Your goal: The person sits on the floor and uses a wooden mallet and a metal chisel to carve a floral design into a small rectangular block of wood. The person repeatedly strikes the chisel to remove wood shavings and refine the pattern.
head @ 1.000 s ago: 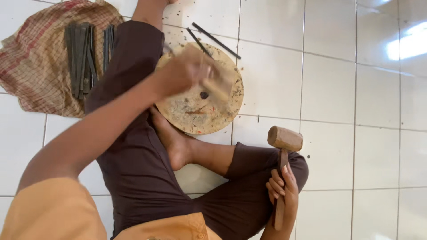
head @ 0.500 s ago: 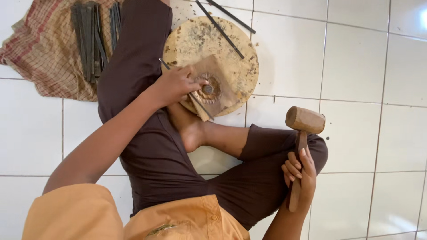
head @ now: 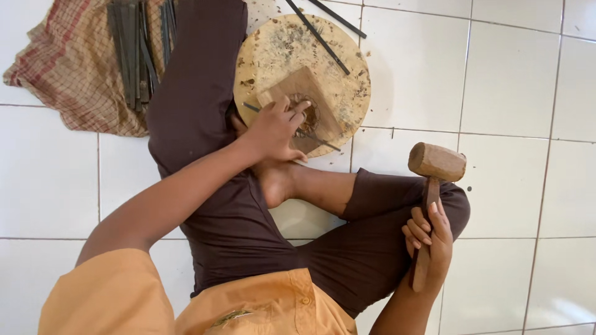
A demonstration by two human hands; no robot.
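Left hand presses fingers down on the small wooden piece atop the round wooden block (chips everywhere); right hand grips the wooden mallet, head raised.

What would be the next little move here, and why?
Probably set a chisel upright on the wood piece. The left hand steadies that piece on the round block, while the right hand holds the mallet raised off to the side, striking nothing.
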